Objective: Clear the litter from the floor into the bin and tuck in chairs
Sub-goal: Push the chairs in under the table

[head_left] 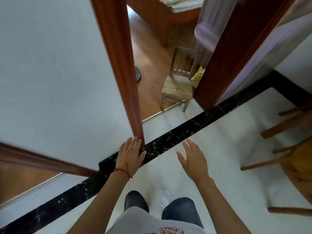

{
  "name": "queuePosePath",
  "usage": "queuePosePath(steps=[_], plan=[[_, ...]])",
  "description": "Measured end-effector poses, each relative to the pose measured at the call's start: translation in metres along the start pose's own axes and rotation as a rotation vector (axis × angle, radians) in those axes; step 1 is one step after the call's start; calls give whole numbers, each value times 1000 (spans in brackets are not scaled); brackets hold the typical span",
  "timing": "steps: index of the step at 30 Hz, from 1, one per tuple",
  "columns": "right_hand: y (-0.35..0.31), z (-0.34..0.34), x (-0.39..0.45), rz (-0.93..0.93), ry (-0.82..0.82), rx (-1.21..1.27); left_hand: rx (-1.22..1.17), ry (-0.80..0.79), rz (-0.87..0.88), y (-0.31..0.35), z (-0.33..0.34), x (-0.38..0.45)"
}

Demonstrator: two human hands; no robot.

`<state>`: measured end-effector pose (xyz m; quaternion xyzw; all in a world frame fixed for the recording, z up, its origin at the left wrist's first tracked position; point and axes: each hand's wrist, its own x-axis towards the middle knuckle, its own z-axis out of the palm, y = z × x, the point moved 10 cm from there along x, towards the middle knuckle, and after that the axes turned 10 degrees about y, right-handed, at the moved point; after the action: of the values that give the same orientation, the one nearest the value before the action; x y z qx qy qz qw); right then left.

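**Empty-handed at the doorway, litter ahead**

Both hands are free of any load: the left hand, a red string at its wrist, is spread flat with its fingertips at the foot of the wooden door frame in the centre of the frame; the right hand hangs open in the air just right of centre, grasping nothing.

The likely litter, a yellow packet, lies upper right of centre, wedged between the small wooden chair and the dark door. No bin is in view.

The risks, as I judge them: the small chair stands right in the doorway, its front legs at the threshold strip, so a step through could knock it or catch a foot. The packet is half hidden behind the chair, so reaching it may mean shifting the chair first. Chair legs jut in at the right edge and could trip a sideways step.

The near floor is pale glossy tile crossed by a black marble band; beyond the threshold it turns to warm wood flooring, with wooden furniture at the top centre.
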<state>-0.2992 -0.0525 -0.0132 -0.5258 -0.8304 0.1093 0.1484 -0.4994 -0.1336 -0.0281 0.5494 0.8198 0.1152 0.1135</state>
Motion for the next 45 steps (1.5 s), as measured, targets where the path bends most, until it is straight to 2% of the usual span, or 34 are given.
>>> queuePosePath(steps=[11, 14, 17, 23, 26, 34, 45], plan=[[82, -39, -134, 472, 129, -84, 5, -180, 475, 117, 31, -22], [100, -53, -182, 620, 159, -67, 16, -171, 617, 154, 38, -45], [116, -74, -225, 729, 237, -88, 22, -219, 727, 190, 53, -68], [158, -107, -297, 938, 294, -70, 39, -277, 895, 266, 80, -110], [188, -125, -330, 1003, 347, -61, 42, -277, 956, 315, 92, -131], [268, -171, -375, 1055, 344, -51, 53, -287, 995, 418, 120, -167], [372, -227, -363, 1085, 427, -66, 63, -240, 1061, 544, 142, -149]])
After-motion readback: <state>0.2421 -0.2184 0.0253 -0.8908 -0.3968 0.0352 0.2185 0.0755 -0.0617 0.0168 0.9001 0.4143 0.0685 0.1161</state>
